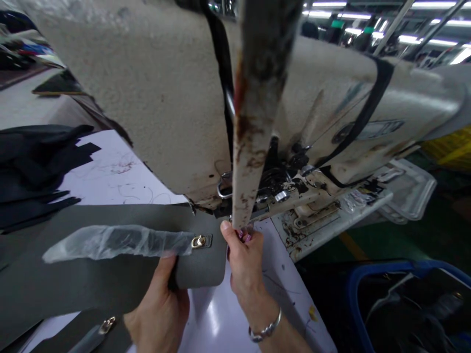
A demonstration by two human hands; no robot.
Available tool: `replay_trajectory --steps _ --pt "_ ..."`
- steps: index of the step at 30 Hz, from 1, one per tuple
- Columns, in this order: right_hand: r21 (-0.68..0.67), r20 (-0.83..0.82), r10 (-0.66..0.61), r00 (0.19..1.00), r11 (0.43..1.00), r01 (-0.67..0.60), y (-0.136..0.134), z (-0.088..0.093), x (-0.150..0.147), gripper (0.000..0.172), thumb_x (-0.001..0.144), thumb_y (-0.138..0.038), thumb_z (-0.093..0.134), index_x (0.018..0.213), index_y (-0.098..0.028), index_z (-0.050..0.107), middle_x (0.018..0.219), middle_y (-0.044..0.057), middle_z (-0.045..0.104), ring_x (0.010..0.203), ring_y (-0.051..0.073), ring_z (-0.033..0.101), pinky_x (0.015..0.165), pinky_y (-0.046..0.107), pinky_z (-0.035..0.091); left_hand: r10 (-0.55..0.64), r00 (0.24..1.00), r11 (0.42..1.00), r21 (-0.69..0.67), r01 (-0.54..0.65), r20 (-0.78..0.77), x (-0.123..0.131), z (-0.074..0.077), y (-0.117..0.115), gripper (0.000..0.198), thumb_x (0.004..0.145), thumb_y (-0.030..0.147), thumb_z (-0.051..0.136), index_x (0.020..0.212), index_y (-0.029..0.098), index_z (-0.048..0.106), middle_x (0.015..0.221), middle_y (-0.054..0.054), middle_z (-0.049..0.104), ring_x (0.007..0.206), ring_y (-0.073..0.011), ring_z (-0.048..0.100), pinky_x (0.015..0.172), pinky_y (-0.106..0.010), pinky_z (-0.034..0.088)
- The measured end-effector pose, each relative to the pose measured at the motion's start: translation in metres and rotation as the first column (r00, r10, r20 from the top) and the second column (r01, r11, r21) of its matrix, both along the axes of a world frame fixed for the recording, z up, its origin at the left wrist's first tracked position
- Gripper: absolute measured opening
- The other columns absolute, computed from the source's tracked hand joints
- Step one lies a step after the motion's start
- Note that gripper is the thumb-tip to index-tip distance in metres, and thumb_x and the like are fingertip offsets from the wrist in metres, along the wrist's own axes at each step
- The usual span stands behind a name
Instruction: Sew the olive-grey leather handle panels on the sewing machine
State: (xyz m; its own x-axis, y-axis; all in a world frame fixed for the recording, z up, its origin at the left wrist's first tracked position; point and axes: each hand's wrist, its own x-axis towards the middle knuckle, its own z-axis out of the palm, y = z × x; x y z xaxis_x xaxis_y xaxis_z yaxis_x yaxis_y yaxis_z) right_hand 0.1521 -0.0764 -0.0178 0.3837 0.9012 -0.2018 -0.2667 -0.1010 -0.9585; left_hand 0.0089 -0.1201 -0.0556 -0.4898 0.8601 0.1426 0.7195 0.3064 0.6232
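My left hand (pixel 158 309) holds a grey leather flap (pixel 110 274) from beneath, and a strip of clear plastic film (pixel 117 243) lies along its top. A gold metal clasp (pixel 199 241) is fixed at the flap's rounded end. My right hand (pixel 243 260), with a silver bracelet (pixel 265 327) on the wrist, pinches the flap's corner just below the presser foot area of a cream sewing machine (pixel 128 98). The machine's stained arm hides the needle.
A second grey piece with a gold clasp (pixel 106 324) lies at bottom left, and black leather pieces (pixel 33 166) lie on the white work table (pixel 110 176). A blue-rimmed bin (pixel 405 284) stands at lower right on a green floor.
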Motion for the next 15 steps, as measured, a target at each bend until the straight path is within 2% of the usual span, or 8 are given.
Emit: replay_trajectory --steps 2,4,6,8,11,13,15 --pt "-0.005 0.114 0.103 0.988 0.995 -0.103 -0.007 0.005 0.01 0.045 0.086 -0.04 0.065 0.057 -0.02 0.038 0.058 -0.006 0.03 0.056 0.009 0.029 0.051 0.023 0.025 -0.047 0.972 0.999 -0.013 0.045 -0.232 0.007 -0.009 -0.012 0.048 0.085 0.029 0.058 0.132 0.019 0.062 0.107 -0.016 0.072 0.087 -0.0345 0.068 0.07 -0.047 0.052" --pt "-0.011 0.212 0.209 0.955 0.977 -0.212 -0.013 0.011 0.02 0.045 0.088 -0.038 0.063 0.056 -0.019 0.036 0.056 -0.006 0.028 0.055 0.008 0.028 0.051 0.024 0.021 -0.042 0.946 0.999 0.017 0.049 -0.322 0.015 -0.017 -0.023 0.052 0.088 0.029 0.055 0.139 0.02 0.057 0.109 -0.015 0.072 0.081 -0.0304 0.068 0.061 -0.038 0.049" --pt "-0.021 0.241 0.262 0.935 0.964 -0.265 -0.017 0.013 0.028 0.044 0.088 -0.036 0.061 0.056 -0.019 0.036 0.055 -0.006 0.027 0.054 0.008 0.027 0.051 0.024 0.019 -0.033 0.937 0.998 0.038 0.049 -0.347 0.02 -0.024 -0.031 0.057 0.088 0.028 0.055 0.145 0.025 0.051 0.114 -0.012 0.072 0.081 -0.0282 0.068 0.061 -0.036 0.049" --pt "-0.03 0.207 0.263 0.942 0.964 -0.262 -0.017 0.011 0.033 0.042 0.087 -0.036 0.062 0.056 -0.019 0.038 0.056 -0.006 0.027 0.054 0.008 0.026 0.05 0.024 0.018 -0.064 0.949 0.995 0.049 0.083 -0.308 0.023 -0.03 -0.038 0.059 0.088 0.028 0.057 0.146 0.029 0.049 0.119 -0.009 0.071 0.087 -0.0288 0.069 0.069 -0.039 0.053" --pt "-0.024 0.139 0.245 0.96 0.97 -0.244 -0.01 0.004 0.034 0.038 0.084 -0.034 0.063 0.056 -0.019 0.043 0.056 -0.006 0.029 0.055 0.008 0.027 0.05 0.023 0.021 -0.113 0.979 0.992 0.041 0.121 -0.169 0.024 -0.033 -0.041 0.06 0.088 0.031 0.06 0.147 0.033 0.049 0.124 -0.007 0.07 0.1 -0.0325 0.069 0.081 -0.048 0.055" --pt "0.001 0.117 0.23 0.966 0.973 -0.232 -0.005 0.0 0.033 0.037 0.083 -0.033 0.063 0.055 -0.019 0.043 0.057 -0.005 0.029 0.056 0.009 0.028 0.051 0.023 0.022 -0.1 0.989 0.993 0.047 0.105 -0.108 0.024 -0.032 -0.038 0.064 0.088 0.032 0.06 0.15 0.036 0.045 0.123 -0.004 0.071 0.107 -0.0324 0.067 0.088 -0.05 0.055" --pt "0.023 0.11 0.212 0.971 0.976 -0.216 0.0 -0.003 0.032 0.039 0.083 -0.033 0.064 0.055 -0.019 0.04 0.056 -0.006 0.028 0.056 0.009 0.028 0.052 0.024 0.022 -0.175 0.984 0.984 0.016 0.175 0.033 0.027 -0.026 -0.032 0.064 0.09 0.035 0.058 0.152 0.036 0.041 0.117 -0.002 0.073 0.108 -0.0296 0.068 0.091 -0.047 0.056"
